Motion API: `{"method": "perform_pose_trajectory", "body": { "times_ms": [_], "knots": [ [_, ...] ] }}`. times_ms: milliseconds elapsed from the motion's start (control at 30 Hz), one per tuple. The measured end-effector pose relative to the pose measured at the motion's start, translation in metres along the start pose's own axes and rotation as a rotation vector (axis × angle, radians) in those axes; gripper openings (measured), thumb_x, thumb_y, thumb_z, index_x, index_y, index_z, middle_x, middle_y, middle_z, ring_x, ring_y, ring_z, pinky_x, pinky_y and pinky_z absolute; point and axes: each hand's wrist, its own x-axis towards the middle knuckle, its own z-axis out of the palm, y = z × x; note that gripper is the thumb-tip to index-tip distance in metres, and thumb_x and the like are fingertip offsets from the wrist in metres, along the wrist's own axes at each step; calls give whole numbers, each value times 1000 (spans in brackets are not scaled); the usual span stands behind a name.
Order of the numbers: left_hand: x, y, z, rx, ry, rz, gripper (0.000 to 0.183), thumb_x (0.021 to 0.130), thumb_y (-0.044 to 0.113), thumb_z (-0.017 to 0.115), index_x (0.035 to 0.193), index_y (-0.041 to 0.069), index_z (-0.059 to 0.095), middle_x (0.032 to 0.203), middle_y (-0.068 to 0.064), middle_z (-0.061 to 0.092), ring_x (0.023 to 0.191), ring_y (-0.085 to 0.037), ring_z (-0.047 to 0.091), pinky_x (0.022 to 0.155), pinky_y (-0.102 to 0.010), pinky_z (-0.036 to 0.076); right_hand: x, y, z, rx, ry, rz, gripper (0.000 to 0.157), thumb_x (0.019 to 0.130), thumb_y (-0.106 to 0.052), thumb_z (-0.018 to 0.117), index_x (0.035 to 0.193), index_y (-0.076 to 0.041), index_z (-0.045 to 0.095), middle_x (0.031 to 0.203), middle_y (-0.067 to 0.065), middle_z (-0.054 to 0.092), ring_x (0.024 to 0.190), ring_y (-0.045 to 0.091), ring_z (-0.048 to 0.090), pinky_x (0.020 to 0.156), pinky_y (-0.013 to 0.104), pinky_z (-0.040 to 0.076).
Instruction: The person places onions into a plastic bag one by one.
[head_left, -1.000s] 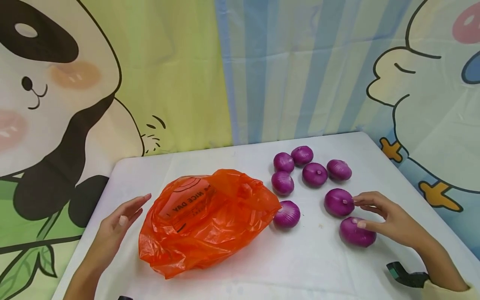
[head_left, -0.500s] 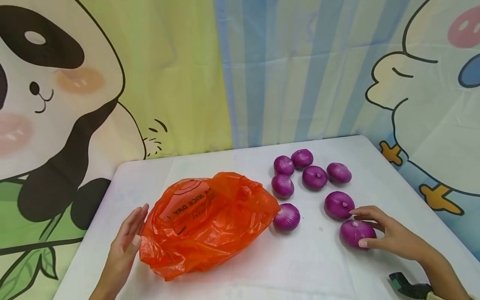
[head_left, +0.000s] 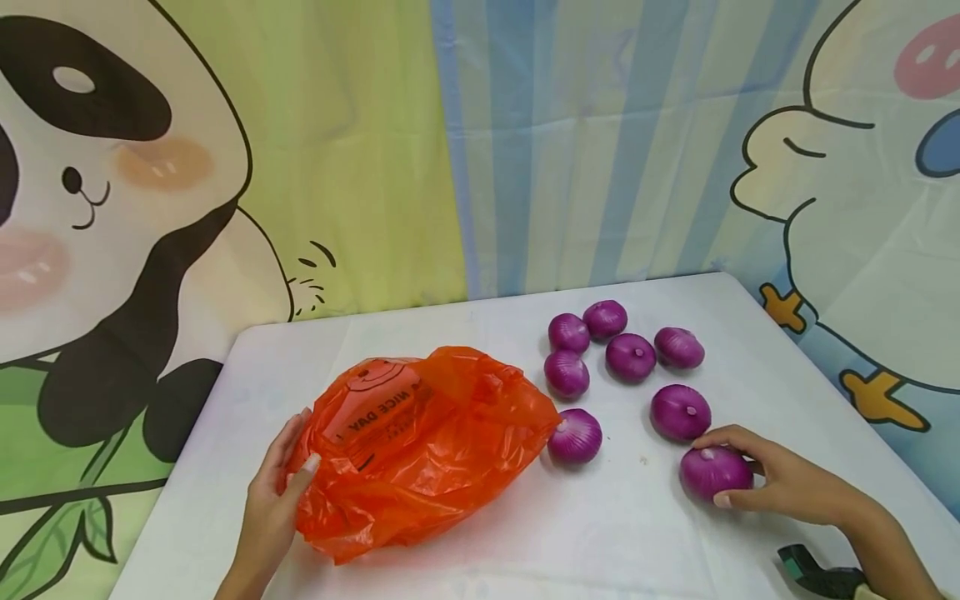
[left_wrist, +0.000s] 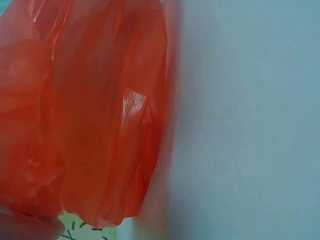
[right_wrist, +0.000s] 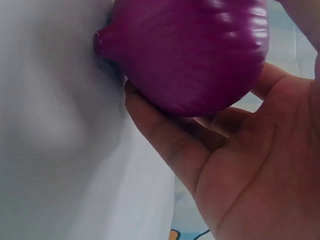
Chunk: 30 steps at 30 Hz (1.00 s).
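In the head view my right hand (head_left: 787,479) grips a red onion (head_left: 712,475) at the front right of the white table. Close up in the right wrist view, the fingers (right_wrist: 165,142) curve round the lower side of the onion (right_wrist: 190,55), whose stubby end faces left. A crumpled orange plastic bag (head_left: 420,458) with dark printing lies left of centre. My left hand (head_left: 273,492) touches the bag's left side, thumb in front and fingers along the edge. In the left wrist view the bag (left_wrist: 95,120) covers most of that hand.
Just behind the gripped onion sits another onion (head_left: 680,412). One onion (head_left: 574,436) lies by the bag's right corner, and several more (head_left: 630,357) are grouped toward the back right. A cartoon-printed curtain (head_left: 375,150) stands behind the white table (head_left: 585,533).
My left hand has moved right and reached the bag, whose left side has shifted slightly inward. The right hand's fingers have come down and closed round the front onion.
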Motion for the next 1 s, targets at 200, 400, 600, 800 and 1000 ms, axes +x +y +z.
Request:
{"method": "perform_pose_trajectory", "body": {
  "times_ms": [200,400,600,800,1000],
  "knots": [
    [7,-1,4,207,-7,-61,53,105,32,41,153,14,30,151,-7,39,136,-27,38,91,-8,36,2,-11,-3,14,-13,-20,60,79,-21,80,131,-16,50,129,19,46,111,37,48,70,32,57],
    [14,3,7,249,47,-35,46,104,29,45,147,10,44,144,-8,49,131,-27,45,89,-9,38,8,-30,-5,25,-6,-67,64,76,-21,82,132,-16,51,131,19,45,113,44,46,69,35,59],
    [19,8,7,302,150,0,35,100,25,55,127,4,65,122,-8,66,111,-18,63,80,-8,45,18,-52,-12,39,15,-118,67,75,-20,83,133,-15,52,134,14,44,115,45,44,69,34,59],
    [23,15,4,312,183,-1,31,98,26,59,115,2,71,109,-10,71,92,-4,66,70,-10,50,29,-68,-18,37,21,-199,67,75,-17,83,134,-19,53,134,8,46,118,31,46,70,32,58],
    [30,21,1,337,58,7,54,93,35,66,137,5,55,138,-11,54,125,-35,52,85,-34,51,38,-82,-23,56,-3,-326,67,75,-10,82,134,-17,52,133,0,47,117,9,47,73,34,58]
  ]
}}
